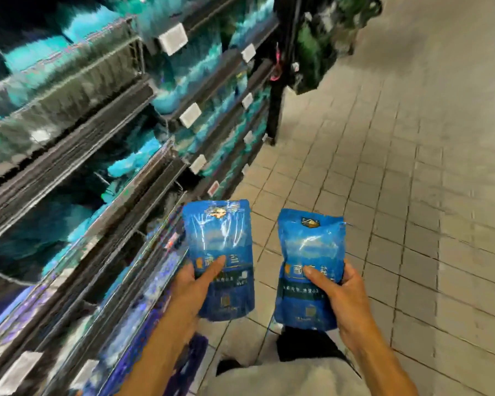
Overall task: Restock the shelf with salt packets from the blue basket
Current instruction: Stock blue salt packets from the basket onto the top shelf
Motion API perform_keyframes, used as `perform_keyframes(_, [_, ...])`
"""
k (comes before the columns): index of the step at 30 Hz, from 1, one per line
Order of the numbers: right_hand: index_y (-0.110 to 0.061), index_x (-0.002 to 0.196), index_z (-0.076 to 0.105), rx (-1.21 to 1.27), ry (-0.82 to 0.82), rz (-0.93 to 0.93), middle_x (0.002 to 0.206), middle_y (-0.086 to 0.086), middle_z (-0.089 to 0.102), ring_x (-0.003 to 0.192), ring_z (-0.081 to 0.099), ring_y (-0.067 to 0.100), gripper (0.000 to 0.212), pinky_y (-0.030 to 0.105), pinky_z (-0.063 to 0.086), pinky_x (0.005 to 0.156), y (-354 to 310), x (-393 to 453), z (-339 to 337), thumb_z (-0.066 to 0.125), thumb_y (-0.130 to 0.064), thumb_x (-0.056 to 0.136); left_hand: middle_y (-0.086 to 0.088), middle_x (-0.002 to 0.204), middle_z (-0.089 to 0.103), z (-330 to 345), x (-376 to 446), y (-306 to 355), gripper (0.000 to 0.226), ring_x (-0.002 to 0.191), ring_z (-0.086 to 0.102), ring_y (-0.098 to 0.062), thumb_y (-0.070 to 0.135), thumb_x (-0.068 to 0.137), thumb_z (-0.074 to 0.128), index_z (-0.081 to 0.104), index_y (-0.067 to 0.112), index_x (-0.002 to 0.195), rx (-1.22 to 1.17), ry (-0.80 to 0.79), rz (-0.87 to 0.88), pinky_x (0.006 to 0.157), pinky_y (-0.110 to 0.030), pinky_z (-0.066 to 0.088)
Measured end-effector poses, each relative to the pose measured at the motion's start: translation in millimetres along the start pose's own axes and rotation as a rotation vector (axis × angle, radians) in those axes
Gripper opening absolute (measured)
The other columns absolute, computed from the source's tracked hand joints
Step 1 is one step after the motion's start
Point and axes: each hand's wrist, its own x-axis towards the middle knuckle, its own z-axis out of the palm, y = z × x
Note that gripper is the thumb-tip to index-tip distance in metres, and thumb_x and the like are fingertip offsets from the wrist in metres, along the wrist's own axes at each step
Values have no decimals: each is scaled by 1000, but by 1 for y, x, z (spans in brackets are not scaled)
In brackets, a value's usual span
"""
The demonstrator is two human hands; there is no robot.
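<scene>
Blue salt packets [219,252] in both hands [192,284]

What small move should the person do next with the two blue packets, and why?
Probably carry the left hand and its salt packet leftward to the shelf: that packet is nearest it. The right hand also holds one.

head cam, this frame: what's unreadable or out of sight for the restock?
- Blue basket: not in the head view at all.
- Shelf contents: motion blur smears them into teal patches; products and gaps unreadable.
- Price tags: blurred white rectangles, no text legible.
- Left packet and right packet: small print too blurred; thumbs cover part of each label.
- Left hand, right hand: fingers behind the packets hidden.
</scene>
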Motion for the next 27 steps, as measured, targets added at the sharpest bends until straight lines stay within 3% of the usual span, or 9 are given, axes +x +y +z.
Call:
perform_keyframes(4, [-34,98,73,-16,66,-16,101,3,79,88,77,25,54,41,63,67,-23,38,-45,93,-46,49,-3,109,78,63,33,21,73,98,76,-27,57,58,84,70,21,120,43,-76,5,85,-47,60])
perform_keyframes(6, [-37,99,72,-37,72,-32,102,1,79,90,77,24,54,45,63,73,-36,59,-64,94,-48,50,-6,110,78,92,47,31,71,99,76,-29,53,60,84,69,20,121,46,-104,13,88,-50,59])
perform_keyframes(11, [-44,95,71,-81,52,-74,96,-8,79,83,76,11,47,23,59,59,-84,128,-110,89,-49,52,-5,107,79,174,81,65,64,96,76,-27,48,64,80,69,18,119,66,-111,44,85,-48,61])
perform_keyframes(16, [-36,99,70,-101,7,-102,95,-8,79,83,76,13,50,24,59,58,-134,192,-129,87,-49,54,-5,108,78,224,113,108,57,97,76,-26,46,69,80,69,20,118,15,-106,115,71,-39,63])
perform_keyframes(21, [-49,90,70,-80,-76,-157,95,-10,78,82,76,9,38,21,57,56,-186,256,-117,85,-50,55,-8,112,77,248,159,159,53,100,76,-29,50,66,87,74,25,111,-31,-96,172,72,-41,63])
perform_keyframes(24, [-47,89,71,-70,-108,-201,96,-9,79,83,76,11,33,22,58,58,-216,302,-97,86,-44,59,-8,112,77,260,194,197,53,101,75,-30,55,62,90,76,30,106,-60,-104,211,74,-43,63])
perform_keyframes(27, [-44,89,71,-66,-127,-251,95,-6,79,82,77,13,33,23,58,57,-247,347,-73,87,-42,60,-10,112,77,273,231,239,42,99,76,-30,47,72,86,77,26,108,-78,-117,277,71,-38,63])
